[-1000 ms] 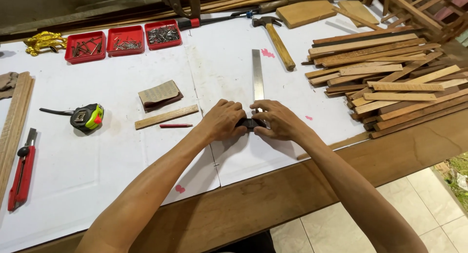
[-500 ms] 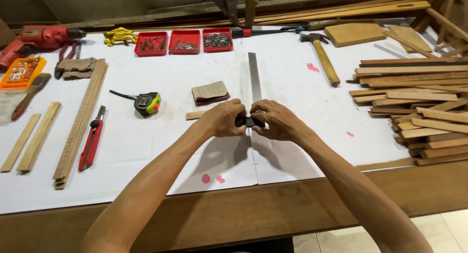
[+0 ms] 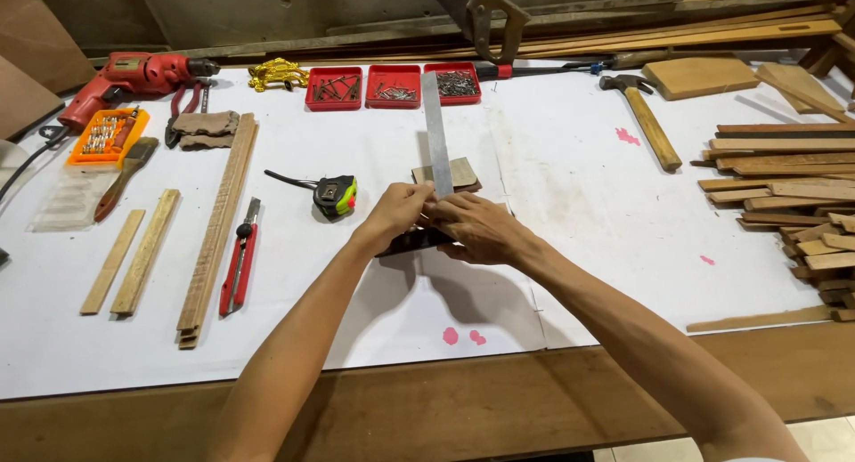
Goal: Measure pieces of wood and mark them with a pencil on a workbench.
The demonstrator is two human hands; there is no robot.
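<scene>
Both of my hands meet at the middle of a white-covered workbench point(image 3: 579, 204). My left hand point(image 3: 396, 214) and my right hand point(image 3: 476, 226) together grip the dark stock of a try square, lifted off the table. Its long metal blade point(image 3: 435, 128) points up and away from me. A small wooden block point(image 3: 460, 171) lies just behind my fingers. A yellow-green tape measure point(image 3: 337, 196) sits to the left of my left hand.
A stack of wooden slats point(image 3: 784, 190) lies at right, and a hammer point(image 3: 648, 122) behind it. Three red trays point(image 3: 393, 85) of nails stand at the back. At left are a red drill point(image 3: 134, 75), orange bit case point(image 3: 106, 135), red cutter point(image 3: 239, 257) and wood strips point(image 3: 216, 226).
The camera view has swung left, showing more of the bench's left side. My hands have raised the square off the table; its blade now stands higher in the view.
</scene>
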